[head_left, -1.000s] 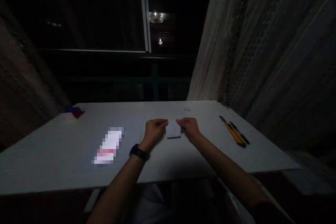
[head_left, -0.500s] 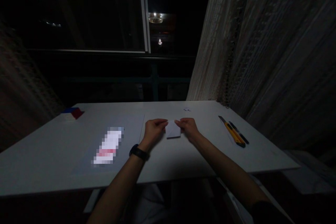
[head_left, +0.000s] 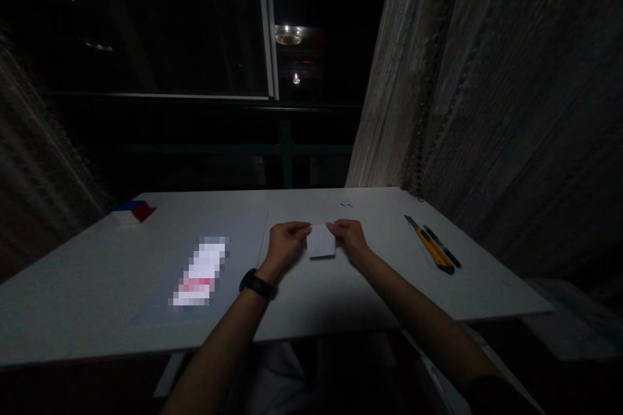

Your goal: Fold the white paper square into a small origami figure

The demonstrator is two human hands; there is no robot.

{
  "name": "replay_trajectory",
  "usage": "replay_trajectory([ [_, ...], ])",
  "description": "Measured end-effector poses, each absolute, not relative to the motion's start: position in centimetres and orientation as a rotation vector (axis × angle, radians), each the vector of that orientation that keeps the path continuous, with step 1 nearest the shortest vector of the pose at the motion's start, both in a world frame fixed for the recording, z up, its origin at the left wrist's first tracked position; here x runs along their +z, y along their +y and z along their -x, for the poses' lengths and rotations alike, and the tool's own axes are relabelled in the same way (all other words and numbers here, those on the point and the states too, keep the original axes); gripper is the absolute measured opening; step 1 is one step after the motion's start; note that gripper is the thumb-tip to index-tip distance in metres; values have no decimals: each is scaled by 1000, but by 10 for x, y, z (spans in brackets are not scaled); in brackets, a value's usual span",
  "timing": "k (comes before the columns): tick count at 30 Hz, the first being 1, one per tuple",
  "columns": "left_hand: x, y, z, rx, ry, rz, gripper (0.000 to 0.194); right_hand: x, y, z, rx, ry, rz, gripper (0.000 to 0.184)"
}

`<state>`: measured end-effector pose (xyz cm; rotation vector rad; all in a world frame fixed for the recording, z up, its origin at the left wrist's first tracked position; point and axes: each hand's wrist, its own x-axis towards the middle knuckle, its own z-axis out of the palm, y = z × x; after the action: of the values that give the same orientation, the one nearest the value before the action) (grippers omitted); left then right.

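Observation:
A small square of folded white paper [head_left: 321,243] is held between both hands over the middle of the white table [head_left: 311,298]. Faint crease lines show on its face. My left hand [head_left: 286,243], with a dark band on the wrist, pinches the upper left corner. At the upper right corner my right hand [head_left: 351,240] grips the paper between thumb and fingers. Both hands are closed, and their far fingers are partly hidden.
A bright blurred-out phone-like screen [head_left: 200,272] lies on a pale sheet [head_left: 248,233] at left. A cube puzzle [head_left: 132,212] sits far left. A yellow utility knife [head_left: 431,246] and a dark pen [head_left: 442,246] lie right. Small scraps [head_left: 346,204] lie behind the hands; curtains [head_left: 389,78] hang beyond.
Almost nothing differs. My right thumb has shifted slightly to the right along the paper's top edge; both hands keep hold of it.

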<state>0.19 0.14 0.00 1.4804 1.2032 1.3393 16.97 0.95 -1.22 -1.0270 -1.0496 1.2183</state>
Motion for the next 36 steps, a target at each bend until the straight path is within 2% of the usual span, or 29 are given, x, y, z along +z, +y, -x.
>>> replay_trajectory([
  [10, 1, 1, -2, 1358, 1191, -1415, 25, -13, 10, -168, 1198, -1057, 1065, 35],
  [14, 1, 2, -1, 1361, 1212, -1433, 26, -13, 10, -171, 1295, -1094, 1053, 35],
  [21, 2, 3, 3, 1280, 1131, -1548, 38, -11, 9, -174, 1291, -1136, 1076, 34],
  [30, -6, -1, 1, 802, 1062, -2115, 41, -17, -2, -161, 1461, -1433, 1046, 20],
  [36, -5, -2, 0, 733, 974, -2092, 38, -14, -1, -166, 1569, -1477, 1086, 21],
])
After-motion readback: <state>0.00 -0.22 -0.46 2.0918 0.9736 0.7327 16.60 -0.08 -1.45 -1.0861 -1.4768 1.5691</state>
